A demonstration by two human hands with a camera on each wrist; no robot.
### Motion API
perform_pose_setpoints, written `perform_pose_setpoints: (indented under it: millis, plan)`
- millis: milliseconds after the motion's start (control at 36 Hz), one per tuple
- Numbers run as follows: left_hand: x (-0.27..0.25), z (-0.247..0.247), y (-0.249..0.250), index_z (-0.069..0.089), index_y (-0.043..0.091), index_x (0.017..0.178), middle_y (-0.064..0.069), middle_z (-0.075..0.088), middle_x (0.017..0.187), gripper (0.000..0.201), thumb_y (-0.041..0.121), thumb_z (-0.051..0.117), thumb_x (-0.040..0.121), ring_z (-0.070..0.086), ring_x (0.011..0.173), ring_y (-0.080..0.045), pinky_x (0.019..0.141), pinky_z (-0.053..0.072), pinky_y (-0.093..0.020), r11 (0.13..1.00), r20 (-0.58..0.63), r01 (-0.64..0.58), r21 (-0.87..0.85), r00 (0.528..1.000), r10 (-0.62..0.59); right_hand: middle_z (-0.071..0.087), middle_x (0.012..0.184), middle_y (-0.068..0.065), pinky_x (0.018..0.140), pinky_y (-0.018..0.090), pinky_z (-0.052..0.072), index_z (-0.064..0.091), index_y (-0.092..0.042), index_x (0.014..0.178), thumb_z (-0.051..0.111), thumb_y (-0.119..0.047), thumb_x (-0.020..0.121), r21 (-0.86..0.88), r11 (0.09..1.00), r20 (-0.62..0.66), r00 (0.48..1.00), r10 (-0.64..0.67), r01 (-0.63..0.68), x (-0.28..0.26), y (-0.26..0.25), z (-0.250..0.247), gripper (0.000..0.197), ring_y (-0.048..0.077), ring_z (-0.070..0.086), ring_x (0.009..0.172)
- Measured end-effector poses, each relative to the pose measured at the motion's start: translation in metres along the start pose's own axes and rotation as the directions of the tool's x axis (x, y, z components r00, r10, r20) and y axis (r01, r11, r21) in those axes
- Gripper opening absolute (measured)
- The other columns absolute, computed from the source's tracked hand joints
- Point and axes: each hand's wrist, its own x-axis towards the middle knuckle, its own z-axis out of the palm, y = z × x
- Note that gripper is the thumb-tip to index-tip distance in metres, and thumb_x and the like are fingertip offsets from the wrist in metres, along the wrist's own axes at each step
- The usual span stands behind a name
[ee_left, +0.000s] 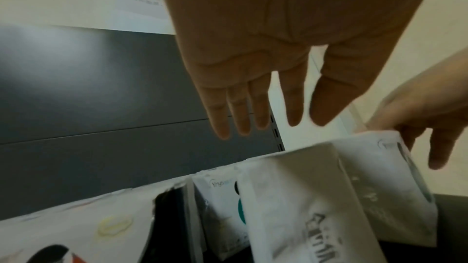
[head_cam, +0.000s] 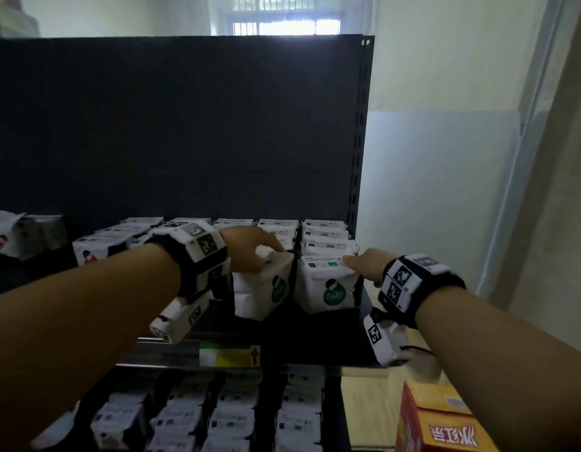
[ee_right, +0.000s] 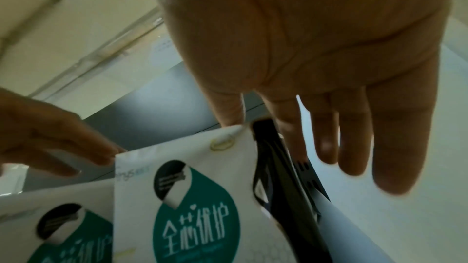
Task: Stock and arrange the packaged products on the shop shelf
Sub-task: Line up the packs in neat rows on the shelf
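Observation:
Two white packets with green drop logos stand at the front of the dark shelf (head_cam: 282, 337). My left hand (head_cam: 263, 247) lies with straight fingers on top of the left front packet (head_cam: 266, 295), which is turned at an angle. My right hand (head_cam: 357, 261) touches the top right corner of the right front packet (head_cam: 328, 285). In the left wrist view the left hand (ee_left: 253, 117) is spread flat above the packets (ee_left: 291, 197). In the right wrist view the right hand (ee_right: 316, 147) has straight fingers, its thumb at the top edge of the packet (ee_right: 190, 197).
Rows of like packets (head_cam: 325, 236) fill the shelf behind, up to the slotted upright (head_cam: 359, 158) at the right. Packets with a red figure (head_cam: 96, 249) stand to the left. The lower shelf holds several more packets (head_cam: 233, 415). A red carton (head_cam: 439, 419) sits at bottom right.

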Motion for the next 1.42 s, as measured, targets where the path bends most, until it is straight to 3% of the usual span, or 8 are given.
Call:
perform_pose_setpoints:
  millis: [194, 278, 389, 500, 750, 972, 1305, 1417]
  plan:
    - [0.014, 0.012, 0.002, 0.051, 0.024, 0.121, 0.005, 0.059, 0.114, 0.075, 0.078, 0.055, 0.069, 0.053, 0.09, -0.016, 0.062, 0.038, -0.027, 0.95, -0.062, 0.221, 0.221, 0.975, -0.212, 0.053, 0.131, 0.006, 0.097, 0.036, 0.046, 0.054, -0.02, 0.13, 0.064, -0.067, 0.076, -0.211, 0.92, -0.105, 0.928, -0.357, 0.33, 0.002, -0.004, 0.001, 0.072, 0.025, 0.054, 0.117]
    - [0.019, 0.021, 0.005, 0.055, 0.018, 0.112, 0.001, 0.059, 0.102, 0.066, 0.068, 0.064, 0.07, 0.053, 0.084, -0.017, 0.069, 0.045, -0.029, 0.935, 0.029, 0.212, 0.285, 0.973, -0.229, 0.063, 0.102, 0.004, 0.076, 0.03, 0.045, 0.065, -0.012, 0.099, 0.061, -0.065, 0.079, -0.342, 0.852, -0.004, 0.906, -0.424, 0.397, -0.002, -0.009, -0.003, 0.057, 0.018, 0.059, 0.091]
    - [0.02, 0.02, -0.001, 0.047, 0.02, 0.124, -0.002, 0.056, 0.116, 0.06, 0.045, 0.073, 0.076, 0.049, 0.088, -0.017, 0.072, 0.04, -0.03, 0.962, 0.101, 0.167, 0.218, 0.976, -0.192, 0.058, 0.129, 0.003, 0.094, 0.033, 0.046, 0.058, -0.013, 0.13, 0.063, -0.064, 0.077, -0.469, 0.789, 0.135, 0.915, -0.38, 0.397, -0.009, -0.016, -0.016, 0.074, 0.022, 0.055, 0.115]
    - [0.027, 0.022, -0.009, 0.045, 0.026, 0.118, 0.001, 0.055, 0.101, 0.055, 0.035, 0.075, 0.073, 0.051, 0.087, -0.021, 0.068, 0.04, -0.032, 0.958, 0.078, 0.128, 0.256, 0.985, -0.153, 0.06, 0.121, 0.005, 0.096, 0.039, 0.048, 0.059, -0.008, 0.122, 0.063, -0.063, 0.079, -0.648, 0.665, 0.206, 0.926, -0.317, 0.371, -0.013, -0.031, -0.021, 0.071, 0.025, 0.056, 0.11]
    - [0.041, 0.036, -0.009, 0.045, 0.021, 0.108, 0.003, 0.043, 0.068, 0.023, 0.018, 0.053, 0.088, 0.044, 0.054, -0.014, 0.042, 0.027, -0.023, 0.928, -0.088, 0.138, 0.346, 0.99, -0.115, 0.055, 0.077, -0.003, 0.078, 0.035, 0.041, 0.047, -0.018, 0.069, 0.067, -0.072, 0.067, -0.758, 0.627, 0.036, 0.971, -0.237, 0.181, -0.007, -0.042, -0.011, 0.057, 0.021, 0.055, 0.082]
    - [0.048, 0.035, -0.008, 0.037, 0.02, 0.092, 0.002, 0.04, 0.066, 0.02, 0.017, 0.055, 0.085, 0.039, 0.053, -0.013, 0.047, 0.031, -0.024, 0.925, -0.081, 0.12, 0.361, 0.992, -0.098, 0.049, 0.07, -0.004, 0.068, 0.03, 0.044, 0.043, -0.018, 0.066, 0.068, -0.064, 0.074, -0.762, 0.629, -0.034, 0.96, -0.277, 0.155, -0.005, -0.046, -0.003, 0.053, 0.019, 0.053, 0.074]
    - [0.062, 0.034, -0.007, 0.041, 0.014, 0.117, -0.001, 0.037, 0.074, 0.025, 0.021, 0.048, 0.094, 0.042, 0.064, -0.02, 0.07, 0.045, -0.033, 0.912, 0.003, 0.139, 0.386, 0.988, -0.151, 0.048, 0.067, -0.004, 0.061, 0.028, 0.042, 0.044, -0.018, 0.062, 0.071, -0.064, 0.071, -0.739, 0.662, -0.121, 0.943, -0.309, 0.122, 0.0, -0.048, 0.007, 0.053, 0.015, 0.047, 0.064]
    - [0.067, 0.036, -0.01, 0.041, 0.014, 0.117, -0.001, 0.037, 0.072, 0.026, 0.018, 0.048, 0.093, 0.039, 0.057, -0.015, 0.059, 0.04, -0.029, 0.914, -0.011, 0.147, 0.379, 0.988, -0.154, 0.049, 0.066, -0.004, 0.054, 0.026, 0.038, 0.046, -0.018, 0.061, 0.07, -0.066, 0.069, -0.741, 0.659, -0.097, 0.952, -0.29, 0.125, 0.001, -0.05, 0.004, 0.054, 0.011, 0.043, 0.056]
